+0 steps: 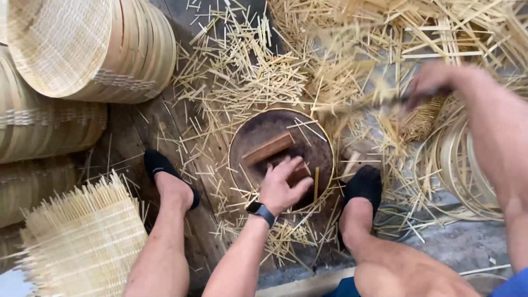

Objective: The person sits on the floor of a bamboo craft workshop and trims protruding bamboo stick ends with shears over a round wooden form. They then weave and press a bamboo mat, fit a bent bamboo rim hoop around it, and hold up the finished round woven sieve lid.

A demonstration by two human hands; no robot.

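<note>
Head view, looking straight down at your seated legs and feet.

Your left hand (283,190) rests on a round, dark chopping block (258,132) standing on the floor between your feet. The fingers are curled loosely over a small reddish-brown wooden piece (300,175), steadying it on the near right of the block's top. A longer flat wooden slat (268,149) lies just beyond it, and a thin bamboo sliver (316,184) stands by the block's right rim. A dark smartwatch (260,210) is on that wrist.

Your right hand (434,82) is raised to the far right, fist closed around a long dark blade-like tool (379,102); it is blurred, so its exact kind is unclear.

The step in hand looks like chopping or splitting the held piece. The next stroke seems to call for keeping your left fingertips clear of where the blade lands.

Bamboo splinters (242,71) litter the floor around the block. Stacked woven bamboo steamer trays (88,49) sit at far left, a bristly unfinished woven mat (82,236) at near left, and coiled bamboo hoops (462,165) at right.
</note>
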